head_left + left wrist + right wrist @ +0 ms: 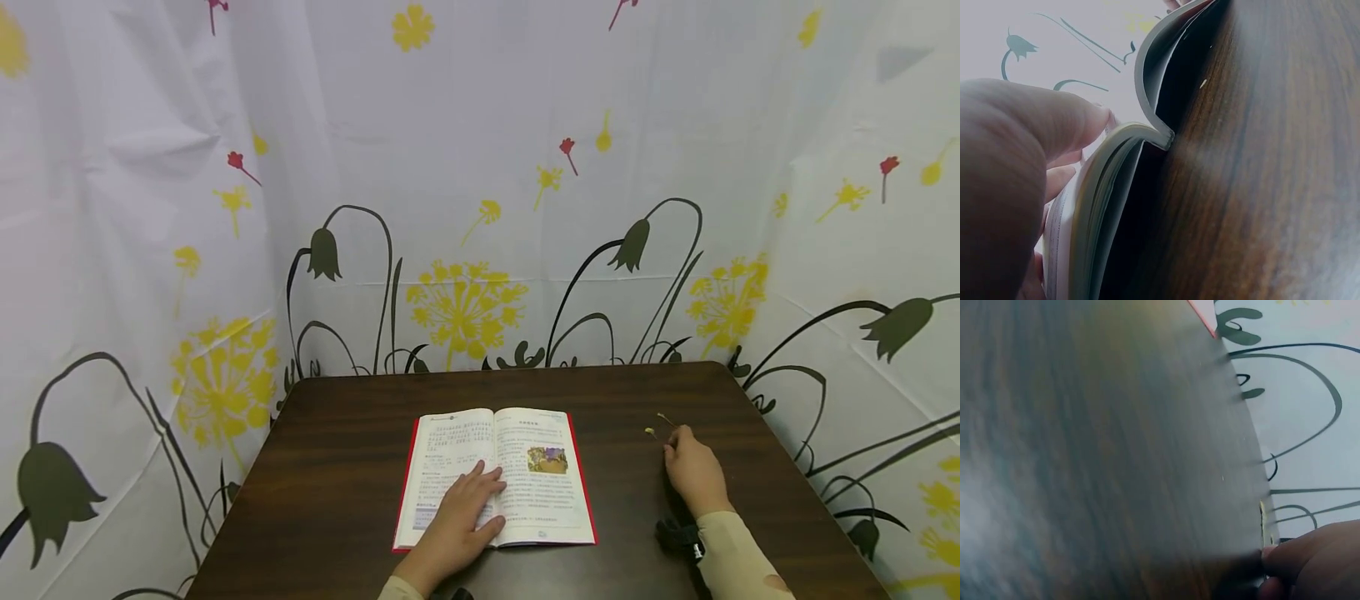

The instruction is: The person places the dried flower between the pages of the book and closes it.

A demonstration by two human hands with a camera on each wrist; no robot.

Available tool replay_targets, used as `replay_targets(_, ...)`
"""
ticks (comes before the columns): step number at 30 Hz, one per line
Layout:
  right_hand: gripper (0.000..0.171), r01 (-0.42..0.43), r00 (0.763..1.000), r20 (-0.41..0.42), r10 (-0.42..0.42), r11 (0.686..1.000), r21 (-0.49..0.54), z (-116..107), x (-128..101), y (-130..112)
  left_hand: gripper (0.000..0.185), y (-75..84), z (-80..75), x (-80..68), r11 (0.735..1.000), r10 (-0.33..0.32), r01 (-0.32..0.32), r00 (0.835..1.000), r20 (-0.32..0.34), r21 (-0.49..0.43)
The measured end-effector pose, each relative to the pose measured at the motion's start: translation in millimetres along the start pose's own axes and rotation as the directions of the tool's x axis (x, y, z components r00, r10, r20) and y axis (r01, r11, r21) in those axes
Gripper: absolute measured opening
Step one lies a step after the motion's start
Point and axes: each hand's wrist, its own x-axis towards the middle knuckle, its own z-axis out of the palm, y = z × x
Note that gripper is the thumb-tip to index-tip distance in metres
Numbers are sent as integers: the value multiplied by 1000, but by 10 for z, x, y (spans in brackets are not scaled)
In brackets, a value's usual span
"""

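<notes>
I read this as the holding step: my left hand (457,521) lies flat with straight fingers on the open book (495,477), pressing the left page down so it stays spread, gripping nothing. My right hand (693,471) rests on the table (337,467) well to the right of the book, its fingertips right by a small dried flower sprig (660,425). The fingers look curled toward the sprig, but I cannot tell from these views whether they pinch it or only touch it. In my judgement the next move calls for a light pinch on that thin stem, since it looks brittle and easy to crush, while the left hand keeps the pages flat.

The book lies near the front middle of the table, red-edged cover down, text on both pages and a small coloured picture on the right one. In the left wrist view the pages (1147,134) arch up at the spine
</notes>
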Motion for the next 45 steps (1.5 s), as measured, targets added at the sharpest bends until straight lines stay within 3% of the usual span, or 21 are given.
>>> replay_targets(11, 18, -24, 998, 55, 26, 999, -38, -18, 52, 107, 48, 24, 14, -8, 1000, -20, 21, 1000, 15, -23)
replay_targets(17, 16, -29, 1000, -5, 29, 999, -28, 11, 39, 101, 48, 30, -1, 14, 1000, 2, -2, 1000, -7, -10)
replay_targets(21, 17, -84, 995, -50, 88, 994, 74, 56, 1, 27, 47, 18, 3, 25, 1000, 16, -16, 1000, -22, -5)
replay_targets(26, 21, -139, 983, -81, 164, 959, 246, 45, -92, -146, 47, 11, 28, 25, 1000, 3, -3, 1000, -5, -17)
replay_targets(33, 16, -170, 985, 35, 170, 906, 388, -52, -283, -461, 47, 36, 64, -47, 1000, 12, -12, 1000, -12, -16)
replay_targets(37, 18, -187, 982, 111, 151, 819, 543, -24, -338, -624, 46, 35, 57, -51, 1000, 26, -26, 999, -28, 3)
replay_targets(42, 22, -237, 971, 204, 127, 640, 731, 100, -467, -925, 48, 16, 23, -20, 1000, -10, 10, 1000, 12, 1)
replay_targets(45, 24, -243, 968, 236, 87, 567, 787, 182, -580, -1187, 48, 12, -11, -4, 1000, -24, 24, 1000, 18, -1)
